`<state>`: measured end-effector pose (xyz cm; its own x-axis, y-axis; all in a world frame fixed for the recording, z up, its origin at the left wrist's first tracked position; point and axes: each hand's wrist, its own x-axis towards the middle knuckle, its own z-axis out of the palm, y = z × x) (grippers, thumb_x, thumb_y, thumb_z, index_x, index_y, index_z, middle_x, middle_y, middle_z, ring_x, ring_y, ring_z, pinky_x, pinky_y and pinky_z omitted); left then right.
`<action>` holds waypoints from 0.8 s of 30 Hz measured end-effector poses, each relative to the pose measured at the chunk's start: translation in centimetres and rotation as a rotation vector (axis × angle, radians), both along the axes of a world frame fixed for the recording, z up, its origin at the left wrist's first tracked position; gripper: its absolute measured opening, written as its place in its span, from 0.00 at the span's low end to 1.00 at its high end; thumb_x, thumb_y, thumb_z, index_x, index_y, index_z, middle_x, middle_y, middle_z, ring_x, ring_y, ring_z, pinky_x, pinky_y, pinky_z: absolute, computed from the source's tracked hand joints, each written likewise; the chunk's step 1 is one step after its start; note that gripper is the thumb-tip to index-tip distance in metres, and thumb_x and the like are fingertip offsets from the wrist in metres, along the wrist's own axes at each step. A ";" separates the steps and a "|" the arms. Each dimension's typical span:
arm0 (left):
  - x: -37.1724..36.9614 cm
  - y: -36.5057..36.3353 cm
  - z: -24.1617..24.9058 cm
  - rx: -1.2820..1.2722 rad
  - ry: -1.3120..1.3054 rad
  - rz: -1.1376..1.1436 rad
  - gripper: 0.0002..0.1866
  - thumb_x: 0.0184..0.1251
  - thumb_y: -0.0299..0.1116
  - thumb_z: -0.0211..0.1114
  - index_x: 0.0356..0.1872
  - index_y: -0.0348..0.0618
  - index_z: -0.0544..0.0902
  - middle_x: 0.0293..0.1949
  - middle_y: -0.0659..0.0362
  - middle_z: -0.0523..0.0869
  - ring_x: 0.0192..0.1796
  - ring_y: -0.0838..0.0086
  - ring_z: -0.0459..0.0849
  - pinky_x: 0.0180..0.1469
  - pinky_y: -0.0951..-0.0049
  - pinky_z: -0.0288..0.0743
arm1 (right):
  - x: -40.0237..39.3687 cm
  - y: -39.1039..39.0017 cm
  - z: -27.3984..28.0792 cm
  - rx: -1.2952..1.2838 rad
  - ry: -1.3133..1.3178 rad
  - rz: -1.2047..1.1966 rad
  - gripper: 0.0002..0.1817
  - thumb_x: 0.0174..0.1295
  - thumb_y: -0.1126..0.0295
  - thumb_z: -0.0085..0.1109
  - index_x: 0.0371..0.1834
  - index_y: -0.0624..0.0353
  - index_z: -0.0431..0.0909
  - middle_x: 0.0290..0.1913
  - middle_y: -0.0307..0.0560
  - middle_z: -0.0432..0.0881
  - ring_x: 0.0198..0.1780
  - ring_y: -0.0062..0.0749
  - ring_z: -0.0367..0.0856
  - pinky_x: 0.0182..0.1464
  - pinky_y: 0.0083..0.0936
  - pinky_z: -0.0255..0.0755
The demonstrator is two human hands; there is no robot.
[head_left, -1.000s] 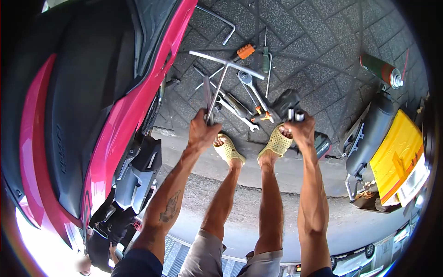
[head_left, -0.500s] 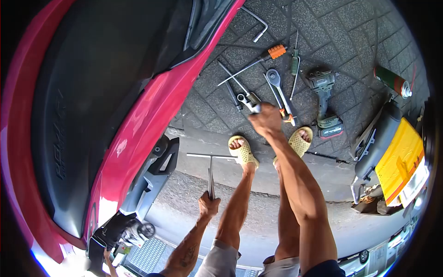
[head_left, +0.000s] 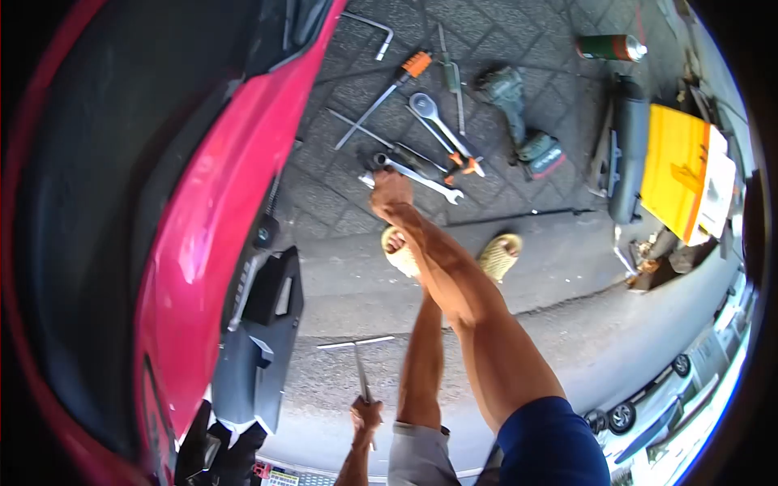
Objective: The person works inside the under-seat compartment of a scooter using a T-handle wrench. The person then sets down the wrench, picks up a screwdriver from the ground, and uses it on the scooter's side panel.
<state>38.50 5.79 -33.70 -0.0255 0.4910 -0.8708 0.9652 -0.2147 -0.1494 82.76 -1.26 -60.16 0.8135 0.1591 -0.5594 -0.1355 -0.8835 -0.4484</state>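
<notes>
Now the pink-and-black motorbike [head_left: 203,178] is filling the left side. Paving [head_left: 559,81] is carrying the scattered tools, its near edge running along the kerb [head_left: 559,263]. Cordless drill [head_left: 514,113] is lying right of the cluster, staying put. T-handle wrench [head_left: 361,373]: left hand [head_left: 366,415] is gripping its shaft, having lowered it from over the tools a second ago to above the road beyond the kerb. Right hand [head_left: 392,193] is shifting from beside the ratchet [head_left: 444,130] to the cluster's kerbward left corner. Combination wrench [head_left: 425,180] is lying just beside it. Silver socket [head_left: 368,180]: right fingers are closing around it; possibly more than one piece, blur obscuring. So the hands are working apart, right among the tools, left keeping the T-handle clear.
</notes>
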 end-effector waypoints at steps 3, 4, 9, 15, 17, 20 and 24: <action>-2.4 -0.1 -1.2 -0.025 -0.068 0.117 0.07 0.44 0.30 0.63 0.15 0.42 0.75 0.13 0.63 0.74 0.15 0.77 0.71 0.19 0.70 0.63 | -3.7 -5.0 3.3 0.175 0.482 -0.390 0.13 0.38 0.71 0.70 0.28 0.65 0.82 0.29 0.53 0.86 0.29 0.40 0.86 0.30 0.34 0.77; -2.2 0.1 -1.0 -0.032 -0.113 0.156 0.07 0.45 0.30 0.63 0.15 0.42 0.75 0.13 0.64 0.74 0.15 0.78 0.71 0.19 0.71 0.63 | -5.9 -7.2 6.3 0.320 0.539 -0.459 0.14 0.35 0.71 0.73 0.26 0.66 0.82 0.27 0.51 0.85 0.27 0.38 0.84 0.28 0.33 0.76; -2.3 -0.6 6.4 -0.094 -0.428 0.373 0.06 0.47 0.30 0.63 0.16 0.43 0.77 0.13 0.66 0.73 0.15 0.81 0.69 0.18 0.74 0.60 | -17.3 -17.0 26.2 0.657 0.954 -0.607 0.13 0.43 0.82 0.69 0.35 0.65 0.80 0.33 0.50 0.86 0.34 0.33 0.86 0.36 0.31 0.82; -11.0 -2.5 19.4 -0.161 -0.700 0.385 0.08 0.50 0.32 0.65 0.17 0.42 0.78 0.13 0.67 0.72 0.15 0.83 0.68 0.18 0.76 0.58 | -35.4 -24.3 43.5 0.948 0.998 -0.473 0.18 0.43 0.84 0.67 0.40 0.65 0.77 0.33 0.51 0.83 0.37 0.41 0.84 0.46 0.38 0.79; -15.1 -3.2 23.9 -0.231 -0.703 0.419 0.09 0.48 0.34 0.68 0.18 0.41 0.81 0.14 0.66 0.74 0.17 0.82 0.70 0.20 0.75 0.60 | -43.4 -24.6 49.8 1.022 1.048 -0.533 0.19 0.43 0.84 0.65 0.41 0.64 0.76 0.35 0.52 0.83 0.38 0.43 0.83 0.47 0.40 0.78; -20.7 -5.7 32.5 -0.325 -0.754 0.547 0.10 0.49 0.36 0.71 0.22 0.40 0.84 0.17 0.66 0.77 0.19 0.82 0.72 0.23 0.77 0.64 | -52.1 -24.1 56.8 1.196 1.193 -0.757 0.21 0.44 0.86 0.61 0.45 0.64 0.75 0.39 0.53 0.82 0.41 0.47 0.83 0.49 0.45 0.78; -27.6 -6.7 42.7 -0.476 -0.860 0.590 0.15 0.55 0.44 0.73 0.30 0.40 0.88 0.22 0.64 0.83 0.22 0.81 0.74 0.24 0.78 0.65 | -63.1 -21.0 63.1 1.230 1.370 -0.816 0.24 0.42 0.85 0.59 0.47 0.61 0.75 0.40 0.53 0.82 0.43 0.47 0.81 0.52 0.45 0.76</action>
